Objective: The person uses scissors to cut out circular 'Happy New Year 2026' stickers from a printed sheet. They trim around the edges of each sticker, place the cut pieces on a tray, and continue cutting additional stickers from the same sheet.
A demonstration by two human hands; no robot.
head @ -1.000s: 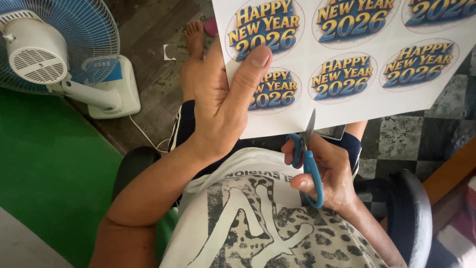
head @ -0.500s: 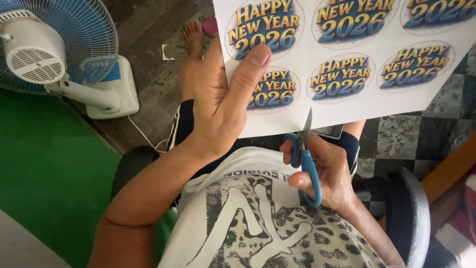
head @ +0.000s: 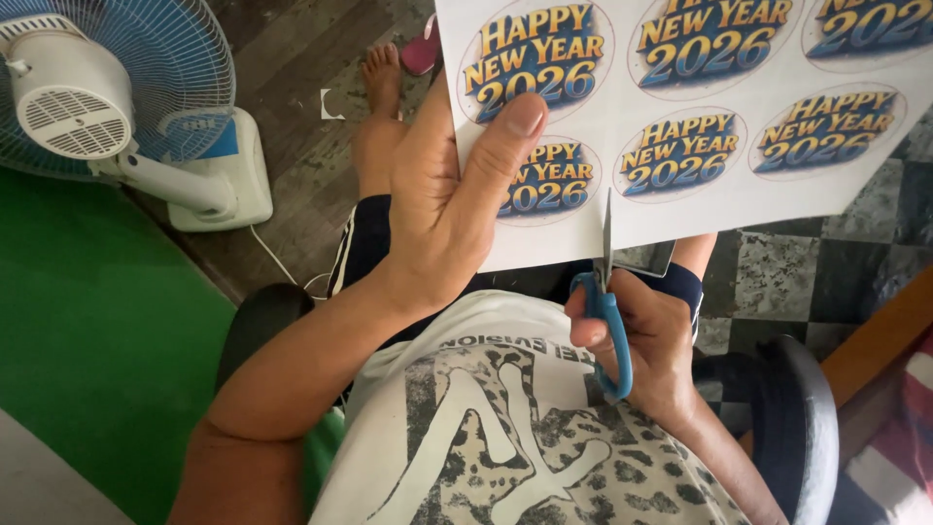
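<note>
A white paper sheet (head: 680, 209) printed with several round blue-and-gold stickers fills the upper right of the head view. My left hand (head: 442, 209) pinches its lower left part, thumb lying over one sticker. My right hand (head: 651, 345) grips blue-handled scissors (head: 607, 311) just below the sheet. The blades point up and cut into the sheet's bottom edge between two stickers.
A white and blue standing fan (head: 107, 107) is at the upper left, beside a green mat (head: 87, 331). My bare foot (head: 379, 87) rests on a dark wooden floor. A dark chair armrest (head: 802, 428) is at the lower right, with patterned tiles (head: 777, 282) beyond.
The scissors have moved slightly up into the sheet's bottom edge. My left hand still holds the sheet in the same spot.
</note>
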